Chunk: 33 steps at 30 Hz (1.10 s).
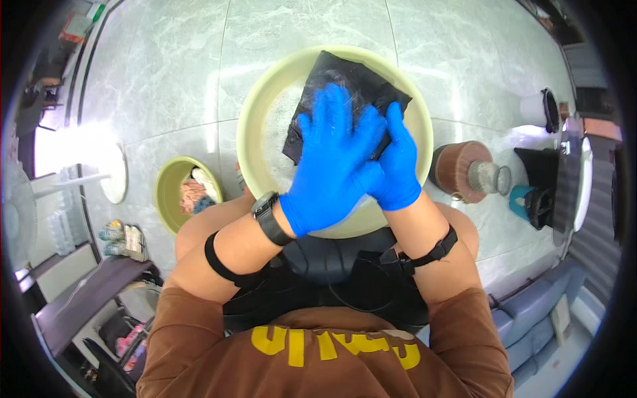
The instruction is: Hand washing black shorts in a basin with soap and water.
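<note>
A black cloth (345, 73), wet-looking and folded over, lies in a large pale yellow-green basin (251, 132) in front of me. My left hand (325, 166), in a blue rubber glove, rests across the cloth with its fingers stretched out and slightly smeared by motion. Close against it, my right hand (401, 166), gloved the same way, grips the cloth at its right side. The left hand partly hides the right hand's fingers. Whitish suds (282, 109) show in the basin to the left of the cloth.
A smaller green basin (162, 192) with pink and other cloths stands at my left. To the right are a brown round stool-like object (458, 169) with a clear jar (488, 178), a teal container (521, 199) and a white bin (534, 109). A white fan base (114, 174) stands farther left.
</note>
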Motion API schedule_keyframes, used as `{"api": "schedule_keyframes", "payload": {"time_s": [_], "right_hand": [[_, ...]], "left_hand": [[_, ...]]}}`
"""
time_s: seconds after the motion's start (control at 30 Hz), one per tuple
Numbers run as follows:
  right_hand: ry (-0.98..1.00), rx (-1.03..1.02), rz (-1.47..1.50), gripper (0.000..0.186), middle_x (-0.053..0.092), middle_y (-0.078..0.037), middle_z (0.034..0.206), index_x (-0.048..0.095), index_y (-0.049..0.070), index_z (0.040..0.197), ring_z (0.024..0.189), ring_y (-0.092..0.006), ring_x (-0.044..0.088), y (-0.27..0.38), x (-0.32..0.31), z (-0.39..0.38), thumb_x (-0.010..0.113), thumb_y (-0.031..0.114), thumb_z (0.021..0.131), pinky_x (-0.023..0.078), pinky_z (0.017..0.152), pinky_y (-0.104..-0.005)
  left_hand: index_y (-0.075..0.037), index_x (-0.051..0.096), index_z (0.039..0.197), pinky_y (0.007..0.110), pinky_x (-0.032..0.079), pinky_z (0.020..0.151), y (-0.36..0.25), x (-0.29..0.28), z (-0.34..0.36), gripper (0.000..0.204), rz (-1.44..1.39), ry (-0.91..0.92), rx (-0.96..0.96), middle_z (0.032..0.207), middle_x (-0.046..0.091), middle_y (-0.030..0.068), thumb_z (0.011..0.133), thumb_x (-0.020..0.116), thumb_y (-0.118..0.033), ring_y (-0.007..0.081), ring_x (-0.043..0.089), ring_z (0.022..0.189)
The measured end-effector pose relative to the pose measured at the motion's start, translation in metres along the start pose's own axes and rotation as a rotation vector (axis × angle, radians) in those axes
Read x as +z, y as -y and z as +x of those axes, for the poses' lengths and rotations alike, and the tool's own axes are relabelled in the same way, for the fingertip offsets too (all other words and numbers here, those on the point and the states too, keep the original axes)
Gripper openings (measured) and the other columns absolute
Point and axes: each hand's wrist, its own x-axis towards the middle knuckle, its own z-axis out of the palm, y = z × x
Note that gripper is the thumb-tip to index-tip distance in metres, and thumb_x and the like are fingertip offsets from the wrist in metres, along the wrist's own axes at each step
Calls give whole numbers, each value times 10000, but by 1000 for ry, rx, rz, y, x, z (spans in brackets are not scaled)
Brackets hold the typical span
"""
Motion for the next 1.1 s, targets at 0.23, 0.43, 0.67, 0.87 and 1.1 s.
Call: {"api": "schedule_keyframes", "payload": {"time_s": [0.23, 0.43, 0.67, 0.87, 1.1], "right_hand": [[-88, -61, -151, 641, 490, -196, 1474, 392, 57, 1511, 1343, -358, 492, 17, 1, 17, 343, 510, 1060, 379, 1154, -493], [-61, -13, -111, 680, 454, -211, 1498, 335, 47, 1537, 1358, -376, 479, 8, 16, 17, 297, 525, 1055, 402, 1145, -521], [-38, 41, -142, 700, 403, -206, 1546, 316, 41, 1553, 1392, -382, 442, -4, 17, 14, 337, 531, 1053, 366, 1170, -520], [-80, 1, -236, 638, 475, -163, 1489, 353, 56, 1532, 1353, -317, 478, -8, 14, 0, 331, 505, 1078, 384, 1150, -460], [-76, 3, -26, 655, 535, -222, 1431, 441, -11, 1462, 1264, -367, 574, 38, 8, 8, 392, 499, 1055, 486, 1072, -509]], "left_hand": [[-13, 463, 1480, 578, 217, 1200, 7, -29, -10, 620, -344, -20, 168, 1502, 478, 226, 913, 679, -138, 382, 434, 1421], [-14, 394, 1520, 454, 418, 1118, 44, -28, -9, 769, -852, -415, -101, 1614, 297, 209, 842, 753, -48, 315, 359, 1468], [6, 292, 1481, 427, 482, 1044, 53, -23, 12, 974, -872, -383, -170, 1395, 503, 182, 755, 891, -248, 299, 537, 1264], [0, 582, 1254, 351, 560, 928, 75, -25, 13, 463, -1375, -147, -537, 1129, 679, 105, 819, 717, -79, 213, 673, 1034], [15, 554, 1333, 428, 583, 959, 72, -43, 14, 590, -1549, -29, -704, 1201, 677, 151, 745, 519, -22, 292, 687, 1075]]}}
